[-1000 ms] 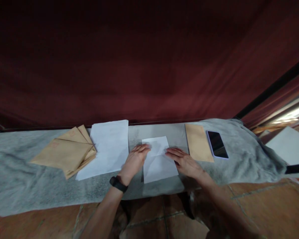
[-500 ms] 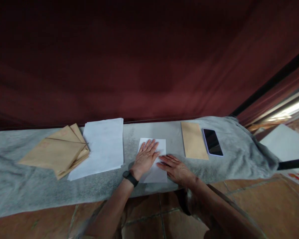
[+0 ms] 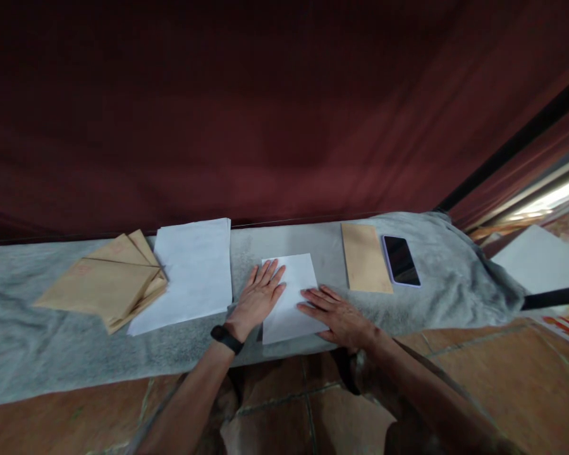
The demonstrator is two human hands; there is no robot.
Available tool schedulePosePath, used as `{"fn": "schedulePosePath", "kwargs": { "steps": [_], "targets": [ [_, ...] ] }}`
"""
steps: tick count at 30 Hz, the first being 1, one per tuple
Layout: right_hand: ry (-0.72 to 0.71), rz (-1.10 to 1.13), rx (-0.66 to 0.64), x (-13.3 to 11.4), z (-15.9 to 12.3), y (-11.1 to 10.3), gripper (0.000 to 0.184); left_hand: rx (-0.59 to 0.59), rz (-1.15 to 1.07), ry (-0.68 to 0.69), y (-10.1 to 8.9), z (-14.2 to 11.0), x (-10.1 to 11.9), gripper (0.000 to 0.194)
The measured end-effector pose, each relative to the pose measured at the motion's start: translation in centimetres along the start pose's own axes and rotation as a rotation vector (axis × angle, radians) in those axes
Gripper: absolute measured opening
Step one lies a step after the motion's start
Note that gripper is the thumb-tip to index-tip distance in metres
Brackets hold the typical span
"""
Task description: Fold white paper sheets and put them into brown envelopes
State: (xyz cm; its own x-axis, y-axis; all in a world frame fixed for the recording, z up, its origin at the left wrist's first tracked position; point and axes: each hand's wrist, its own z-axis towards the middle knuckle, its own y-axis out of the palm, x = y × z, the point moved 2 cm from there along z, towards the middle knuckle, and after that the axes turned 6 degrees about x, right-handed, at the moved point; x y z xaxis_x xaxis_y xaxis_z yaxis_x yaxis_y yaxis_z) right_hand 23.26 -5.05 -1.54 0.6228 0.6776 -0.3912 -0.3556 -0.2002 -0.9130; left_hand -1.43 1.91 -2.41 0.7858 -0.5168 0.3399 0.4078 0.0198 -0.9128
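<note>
A white sheet of paper lies in front of me on the grey cloth, its long side pointing away from me. My left hand rests flat on its left edge, fingers spread, with a dark band on the wrist. On the sheet's right side lies my right hand, palm down with fingers apart. Neither hand grips anything. To the left is a stack of white paper, partly covered by several brown envelopes. A single brown envelope lies to the right.
Beside the single envelope sits a phone with a dark screen and pale purple case. The grey cloth covers a narrow surface. Dark red fabric hangs behind it. Below is a tiled floor.
My left hand has slid from the middle of the sheet to its left edge. My right hand stays on the right side. Earlier, fingers of both hands pressed across the paper's upper part.
</note>
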Motion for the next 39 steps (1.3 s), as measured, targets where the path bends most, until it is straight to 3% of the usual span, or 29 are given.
{"fn": "schedulePosePath", "kwargs": {
  "steps": [6, 12, 18, 27, 31, 33, 36, 39],
  "targets": [
    [-0.038, 0.01, 0.003, -0.2, -0.4, 0.0, 0.073, -0.119, -0.037, 0.223, 1.1, 0.2, 3.1, 0.047],
    [-0.073, -0.022, 0.02, -0.9, -0.9, 0.3, 0.062, -0.068, 0.111, 0.157, 1.2, 0.4, 1.9, 0.05],
    [-0.028, 0.014, -0.008, -0.9, -0.8, 0.2, 0.064, -0.005, 0.218, 0.07, 0.6, 0.3, 1.7, 0.055],
    [0.049, 0.218, -0.057, -0.1, -0.8, -0.3, 0.065, -0.039, 0.135, 0.24, 1.1, -2.5, 4.5, 0.05],
    [0.083, 0.42, -0.095, 0.8, -0.8, -1.5, 0.051, -0.049, 0.112, 0.25, 0.9, -3.2, 5.0, 0.052],
    [0.167, 0.521, -0.035, 1.5, -0.4, -1.8, 0.042, -0.048, 0.099, 0.274, 0.8, -3.5, 5.4, 0.055],
    [0.307, 0.544, 0.154, 2.4, 0.7, -1.6, 0.041, -0.035, 0.091, 0.315, 0.8, -4.1, 6.1, 0.059],
    [0.302, 0.443, 0.307, 2.5, 2.4, -0.9, 0.044, -0.033, 0.096, 0.358, 1.0, -4.7, 7.1, 0.062]
  ]
}}
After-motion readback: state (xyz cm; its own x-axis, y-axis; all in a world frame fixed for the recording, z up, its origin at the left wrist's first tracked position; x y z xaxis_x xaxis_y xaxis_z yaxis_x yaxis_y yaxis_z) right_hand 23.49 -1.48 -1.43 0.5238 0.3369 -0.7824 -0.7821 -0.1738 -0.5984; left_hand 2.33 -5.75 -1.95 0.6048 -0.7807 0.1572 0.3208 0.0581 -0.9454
